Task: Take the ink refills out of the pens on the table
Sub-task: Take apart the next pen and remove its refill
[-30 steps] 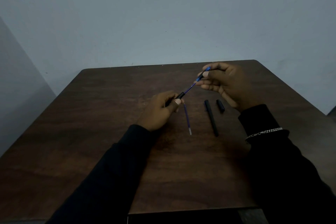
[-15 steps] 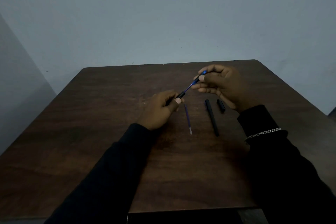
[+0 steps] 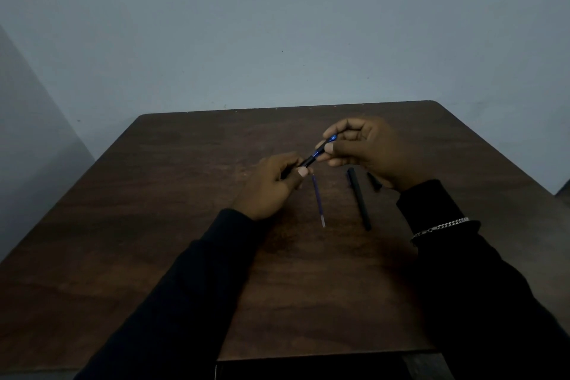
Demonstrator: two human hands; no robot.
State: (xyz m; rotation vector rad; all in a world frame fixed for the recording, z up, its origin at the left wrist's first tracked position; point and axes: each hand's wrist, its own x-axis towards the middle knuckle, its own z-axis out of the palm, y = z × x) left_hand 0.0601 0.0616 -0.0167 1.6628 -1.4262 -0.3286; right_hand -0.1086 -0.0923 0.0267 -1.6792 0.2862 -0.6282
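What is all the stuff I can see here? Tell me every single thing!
Table: 1, dark brown wood, fills the lower half of the view, up against the wall.
Wall: 1, pale grey-blue, behind the table.
Held pen: 1, black and blue, in the air between both hands.
Loose refill: 1, thin, bluish, lying on the table near the left hand.
Pen barrel: 1, black, lying on the table right of the loose refill.
Small pen piece: 1, black, short, on the table partly behind the right hand.
Bracelet: 1, silver chain, on the right wrist.
Sleeves: 2, black.
Left hand: 1, gripping the pen's lower end.
Right hand: 1, pinching the pen's blue upper end.
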